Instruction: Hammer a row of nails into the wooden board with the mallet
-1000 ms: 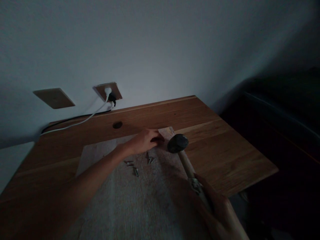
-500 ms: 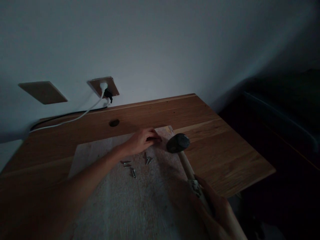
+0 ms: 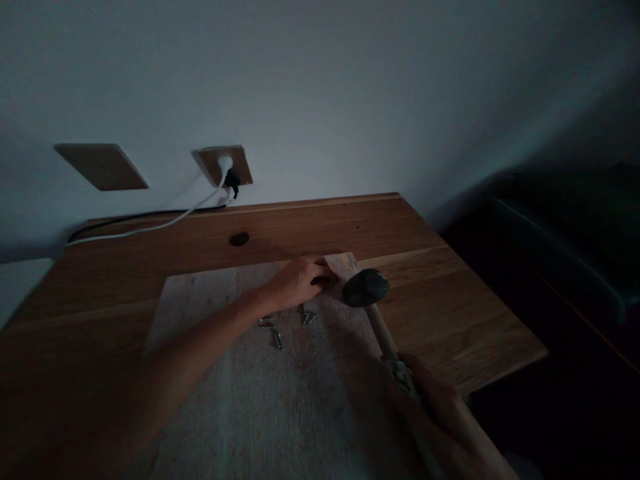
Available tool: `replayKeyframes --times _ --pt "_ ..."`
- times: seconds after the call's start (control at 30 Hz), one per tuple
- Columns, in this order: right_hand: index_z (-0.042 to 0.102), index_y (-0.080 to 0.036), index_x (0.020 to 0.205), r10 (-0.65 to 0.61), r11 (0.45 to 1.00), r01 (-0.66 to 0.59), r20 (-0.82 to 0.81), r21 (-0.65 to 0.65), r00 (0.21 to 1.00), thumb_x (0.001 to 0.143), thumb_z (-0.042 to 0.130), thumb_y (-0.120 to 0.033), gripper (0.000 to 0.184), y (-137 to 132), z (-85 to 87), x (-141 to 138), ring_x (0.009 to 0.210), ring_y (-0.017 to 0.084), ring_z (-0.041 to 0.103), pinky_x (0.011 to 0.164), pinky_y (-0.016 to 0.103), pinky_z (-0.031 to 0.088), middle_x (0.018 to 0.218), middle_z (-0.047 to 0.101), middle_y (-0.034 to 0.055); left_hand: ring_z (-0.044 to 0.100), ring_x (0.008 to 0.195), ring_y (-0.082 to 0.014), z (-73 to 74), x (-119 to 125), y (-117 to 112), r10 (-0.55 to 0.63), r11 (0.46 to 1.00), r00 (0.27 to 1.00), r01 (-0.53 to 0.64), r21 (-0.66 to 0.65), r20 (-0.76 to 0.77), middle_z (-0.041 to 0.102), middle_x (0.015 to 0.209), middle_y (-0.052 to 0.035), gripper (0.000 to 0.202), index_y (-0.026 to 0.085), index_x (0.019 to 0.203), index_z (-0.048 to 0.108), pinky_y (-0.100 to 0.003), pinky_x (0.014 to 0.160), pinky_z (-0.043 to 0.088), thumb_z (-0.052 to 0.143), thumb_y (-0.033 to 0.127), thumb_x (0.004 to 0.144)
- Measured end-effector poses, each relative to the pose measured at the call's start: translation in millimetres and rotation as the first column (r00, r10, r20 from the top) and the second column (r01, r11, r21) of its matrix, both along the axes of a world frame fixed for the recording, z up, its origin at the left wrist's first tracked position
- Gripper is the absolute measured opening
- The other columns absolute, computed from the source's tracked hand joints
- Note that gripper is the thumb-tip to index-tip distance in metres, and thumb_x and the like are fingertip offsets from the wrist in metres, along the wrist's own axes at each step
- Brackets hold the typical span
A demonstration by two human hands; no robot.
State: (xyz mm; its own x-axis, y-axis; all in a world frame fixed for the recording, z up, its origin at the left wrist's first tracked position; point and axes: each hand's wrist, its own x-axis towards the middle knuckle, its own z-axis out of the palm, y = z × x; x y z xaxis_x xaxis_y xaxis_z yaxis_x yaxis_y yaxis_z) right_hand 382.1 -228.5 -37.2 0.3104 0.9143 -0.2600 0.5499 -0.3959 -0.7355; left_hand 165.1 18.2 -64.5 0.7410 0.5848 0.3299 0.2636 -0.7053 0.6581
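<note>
My right hand [image 3: 440,407] is wrapped round the pale handle of a rubber mallet [image 3: 367,288]. Its dark head hovers just right of my left hand [image 3: 303,280], near the far right corner of a light wooden board [image 3: 260,413]. The fingertips of my left hand are pinched together low over the board; whatever they hold is hidden in shadow. Several small metal screws lie loose on the board below that hand, among them a pair of screws [image 3: 309,319] and a nearer screw [image 3: 279,341].
Beneath the board is a brown wooden table [image 3: 440,307] with a round cable hole [image 3: 239,239]. A wall socket [image 3: 240,165] holds a white and a black plug, whose cables [image 3: 150,231] run left along the table's back edge. A blank wall plate [image 3: 103,167] is further left.
The view has shifted slightly, so board, screws and hands appear a little further right. My left hand stays pinched at the corner and the mallet keeps about the same place beside it.
</note>
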Motion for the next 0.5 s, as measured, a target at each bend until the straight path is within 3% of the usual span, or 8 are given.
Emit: replayKeyframes --times 0.13,0.23,0.33,0.4,0.5 --pt "0.073 -0.024 0.131 -0.061 0.996 0.059 -0.018 -0.071 0.998 0.086 0.061 -0.077 0.07 4 6.9 3 0.128 0.034 0.066 0.102 0.037 0.058 0.133 0.075 0.0115 0.073 0.091 -0.0168 -0.4 2 -1 -0.003 0.997 0.998 0.007 -0.077 0.056 0.078 0.098 -0.0045 0.038 0.019 0.119 0.073 -0.03 0.085 0.057 0.062 0.002 0.087" --pt "0.075 -0.024 0.127 -0.049 0.999 0.048 -0.041 -0.018 0.998 0.088 0.062 -0.073 0.063 9 19.5 -5 0.122 0.033 0.07 0.094 0.033 0.061 0.129 0.076 0.0119 0.072 0.092 -0.0169 -1.8 2 -1 0.033 0.995 0.996 -0.025 -0.098 0.08 0.077 0.103 -0.0049 0.042 0.018 0.118 0.071 -0.03 0.084 0.056 0.067 0.0 0.081" --pt "0.071 -0.022 0.13 -0.022 0.999 0.024 -0.106 0.024 0.994 0.091 0.063 -0.066 0.059 15 28.6 -16 0.084 0.025 0.076 0.069 0.026 0.061 0.091 0.079 0.0075 0.072 0.086 -0.0159 -4.0 2 0 0.063 0.987 0.994 -0.049 -0.154 0.086 0.077 0.098 -0.0036 0.041 0.017 0.116 0.07 -0.029 0.081 0.055 0.072 0.001 0.079" --pt "0.064 -0.021 0.137 -0.046 0.999 0.044 -0.147 -0.017 0.988 0.092 0.062 -0.065 0.063 19 31.8 -23 0.053 0.017 0.063 0.048 0.023 0.05 0.064 0.066 -0.0012 0.071 0.081 -0.0148 -5.2 2 1 0.053 0.978 0.995 -0.034 -0.205 0.087 0.078 0.093 -0.0019 0.04 0.018 0.118 0.069 -0.028 0.079 0.054 0.074 0.004 0.082" --pt "0.056 -0.019 0.143 -0.083 0.996 0.075 -0.178 -0.053 0.981 0.094 0.061 -0.066 0.068 25 35.2 -30 0.042 0.013 0.047 0.042 0.023 0.039 0.052 0.052 -0.0074 0.071 0.082 -0.0148 -5.2 2 1 0.055 0.974 0.995 -0.036 -0.223 0.083 0.078 0.096 -0.0018 0.041 0.02 0.121 0.068 -0.028 0.08 0.054 0.077 0.009 0.083"
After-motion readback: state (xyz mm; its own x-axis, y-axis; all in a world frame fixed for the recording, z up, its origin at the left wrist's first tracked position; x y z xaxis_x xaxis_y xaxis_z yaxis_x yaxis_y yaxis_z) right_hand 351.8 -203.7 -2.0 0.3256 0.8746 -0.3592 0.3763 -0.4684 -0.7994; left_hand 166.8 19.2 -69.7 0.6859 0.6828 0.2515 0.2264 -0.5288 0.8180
